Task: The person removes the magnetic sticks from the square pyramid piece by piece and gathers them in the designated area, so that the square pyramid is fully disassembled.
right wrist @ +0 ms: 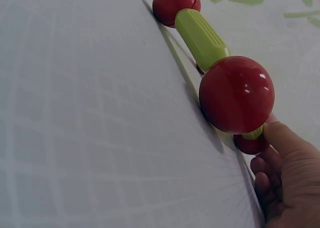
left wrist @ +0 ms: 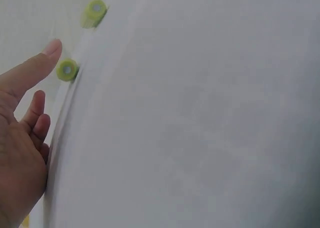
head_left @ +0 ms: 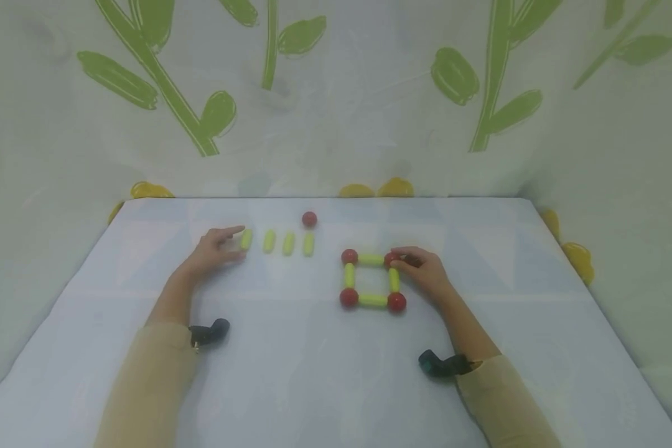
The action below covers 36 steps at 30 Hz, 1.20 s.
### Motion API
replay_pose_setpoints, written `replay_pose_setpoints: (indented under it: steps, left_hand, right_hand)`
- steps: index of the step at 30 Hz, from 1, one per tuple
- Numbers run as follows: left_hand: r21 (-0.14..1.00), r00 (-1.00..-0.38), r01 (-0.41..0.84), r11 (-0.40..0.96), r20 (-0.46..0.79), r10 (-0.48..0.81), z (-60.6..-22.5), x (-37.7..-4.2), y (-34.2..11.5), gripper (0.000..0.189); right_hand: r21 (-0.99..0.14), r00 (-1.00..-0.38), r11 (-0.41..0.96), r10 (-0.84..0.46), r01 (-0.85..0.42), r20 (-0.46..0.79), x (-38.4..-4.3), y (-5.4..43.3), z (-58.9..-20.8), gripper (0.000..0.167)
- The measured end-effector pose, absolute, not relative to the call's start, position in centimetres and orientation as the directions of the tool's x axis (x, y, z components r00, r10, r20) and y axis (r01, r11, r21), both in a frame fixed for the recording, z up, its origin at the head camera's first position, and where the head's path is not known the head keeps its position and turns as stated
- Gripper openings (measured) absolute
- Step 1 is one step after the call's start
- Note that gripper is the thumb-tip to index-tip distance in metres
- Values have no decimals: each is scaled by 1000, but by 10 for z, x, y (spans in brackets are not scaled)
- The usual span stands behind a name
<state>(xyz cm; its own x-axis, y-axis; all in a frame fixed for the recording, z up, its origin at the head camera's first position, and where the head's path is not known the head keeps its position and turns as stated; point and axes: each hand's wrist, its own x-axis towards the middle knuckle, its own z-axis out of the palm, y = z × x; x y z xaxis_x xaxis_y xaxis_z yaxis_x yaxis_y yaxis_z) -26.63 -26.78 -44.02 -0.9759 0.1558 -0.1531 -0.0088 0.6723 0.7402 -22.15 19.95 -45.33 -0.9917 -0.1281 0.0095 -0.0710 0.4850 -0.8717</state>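
Note:
A square of red balls joined by yellow-green rods [head_left: 373,301] lies right of the table's middle. My right hand [head_left: 422,270] pinches the red ball [head_left: 390,257] at its far right corner. In the right wrist view, a near corner ball [right wrist: 237,95] covers part of that grip, and the thumb lies beside a rod. On the left, my left hand [head_left: 211,251] has thumb and index finger spread about the leftmost loose yellow-green rod [head_left: 246,240]. The left wrist view shows the thumb [left wrist: 37,70] by the rod's round end [left wrist: 67,69], with a gap between them.
Several more loose yellow-green rods [head_left: 288,243] stand in a row right of my left hand. A single red ball [head_left: 310,219] lies behind the row's right end. A white wall [head_left: 336,143] with painted green leaves rises behind the table [head_left: 302,373].

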Motion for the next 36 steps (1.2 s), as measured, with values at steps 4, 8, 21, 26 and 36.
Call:
replay_pose_setpoints:
  steps: [4,8,21,26,36]
  left_hand:
    - [840,-985,27,543,-68,156,-444,-252,-266,65]
    - [881,-987,42,471,-37,156,-446,-239,-260,62]
    - [832,-905,356,426,194,378,-444,-221,-204,52]
    - [869,-876,353,348,177,448,-447,-219,-183,55]
    - [887,-825,308,345,68,562,-447,-216,-140,55]
  right_hand:
    - [-871,-991,485,-134,-74,10,-221,200,-453,42]
    - [-873,-993,485,-116,-56,-1,-221,200,-453,42]
    - [-858,-994,512,-106,-39,-17,-221,207,-452,46]
    - [-859,-993,508,-118,-56,-5,-219,208,-451,44]
    - [-861,-993,505,-117,-58,-2,-219,208,-451,44]
